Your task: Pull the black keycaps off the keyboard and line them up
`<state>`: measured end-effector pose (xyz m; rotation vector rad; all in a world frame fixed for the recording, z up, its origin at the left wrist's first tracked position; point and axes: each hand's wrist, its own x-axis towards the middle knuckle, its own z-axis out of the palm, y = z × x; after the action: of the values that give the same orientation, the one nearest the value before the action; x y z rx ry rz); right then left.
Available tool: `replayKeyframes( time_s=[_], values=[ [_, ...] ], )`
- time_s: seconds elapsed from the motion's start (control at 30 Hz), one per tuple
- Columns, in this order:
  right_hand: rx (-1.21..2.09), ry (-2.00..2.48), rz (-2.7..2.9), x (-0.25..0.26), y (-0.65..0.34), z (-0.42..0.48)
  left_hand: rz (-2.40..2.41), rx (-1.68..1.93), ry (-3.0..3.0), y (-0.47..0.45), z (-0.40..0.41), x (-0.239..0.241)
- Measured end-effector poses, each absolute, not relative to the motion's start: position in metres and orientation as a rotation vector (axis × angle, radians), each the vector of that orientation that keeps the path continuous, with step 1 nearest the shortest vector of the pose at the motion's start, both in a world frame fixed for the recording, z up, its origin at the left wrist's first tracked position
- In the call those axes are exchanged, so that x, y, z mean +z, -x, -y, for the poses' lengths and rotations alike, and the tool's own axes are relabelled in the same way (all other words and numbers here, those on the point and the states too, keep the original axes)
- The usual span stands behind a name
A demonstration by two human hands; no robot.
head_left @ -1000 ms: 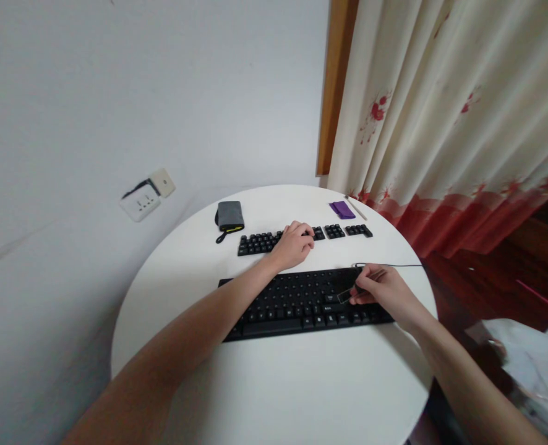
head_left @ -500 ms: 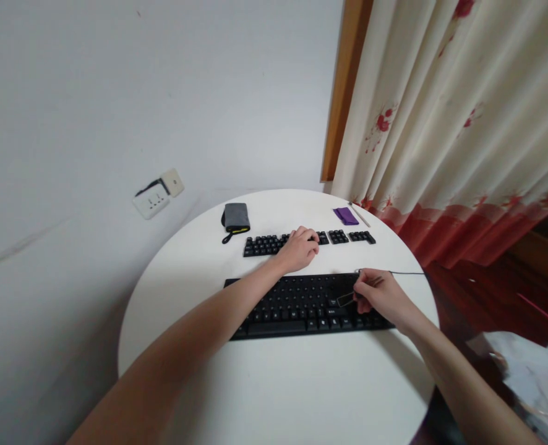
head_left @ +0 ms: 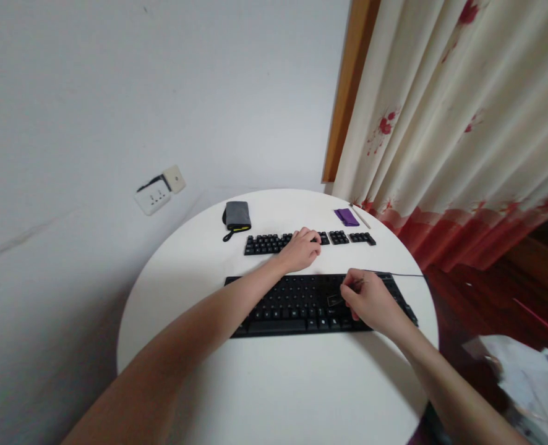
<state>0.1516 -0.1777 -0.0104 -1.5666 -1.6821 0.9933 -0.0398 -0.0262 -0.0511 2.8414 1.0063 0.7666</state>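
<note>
On the round white table [head_left: 274, 377] lies a black keyboard [head_left: 281, 303], partly hidden by my left forearm. My right hand [head_left: 369, 300] is over its right part, fingers pinched round a thin wire keycap puller [head_left: 335, 301]. The puller's wire loop reaches left, down close to the keys; whether it grips a key I cannot tell. Behind the keyboard, loose black keycaps [head_left: 261, 245] stand in lined-up blocks. My left hand [head_left: 303, 248] rests over this row with fingers bent and somewhat apart, fingertips touching the keycaps; its palm side is hidden.
A grey pouch [head_left: 237, 215] with a loop lies at the back left. A folded purple cloth [head_left: 347, 217] and a thin brush-like stick [head_left: 360, 216] lie at the back right. The keyboard's cable [head_left: 401, 274] runs off the right edge. Beyond are a curtain [head_left: 408, 123] and white bags [head_left: 519, 377].
My right hand has moved a little left over the keyboard with the keycap puller, uncovering the keyboard's right end. My left hand stays at the keycap row.
</note>
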Motion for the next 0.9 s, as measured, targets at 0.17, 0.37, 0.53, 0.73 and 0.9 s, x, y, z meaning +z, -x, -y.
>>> replayKeyframes(
  time_s=[0.17, 0.37, 0.53, 0.73, 0.9],
  values=[
    [0.509, 1.603, 2.011, -0.003, -0.138, 0.177, -1.008, 0.754, -2.844, 0.040, 0.026, -0.051],
    [0.682, 1.569, 1.837, -0.017, -0.153, 0.173, -0.992, 0.750, -2.844, 0.041, 0.029, -0.048],
    [1.059, 1.465, 1.452, -0.035, -0.165, 0.175, -0.974, 0.745, -2.842, 0.041, 0.029, -0.047],
    [1.152, 1.329, 1.189, -0.032, -0.178, 0.175, -0.956, 0.745, -2.829, 0.042, 0.028, -0.048],
    [1.060, 1.302, 1.188, -0.012, -0.178, 0.166, -0.907, 0.796, -2.827, 0.040, 0.026, -0.048]
  ],
)
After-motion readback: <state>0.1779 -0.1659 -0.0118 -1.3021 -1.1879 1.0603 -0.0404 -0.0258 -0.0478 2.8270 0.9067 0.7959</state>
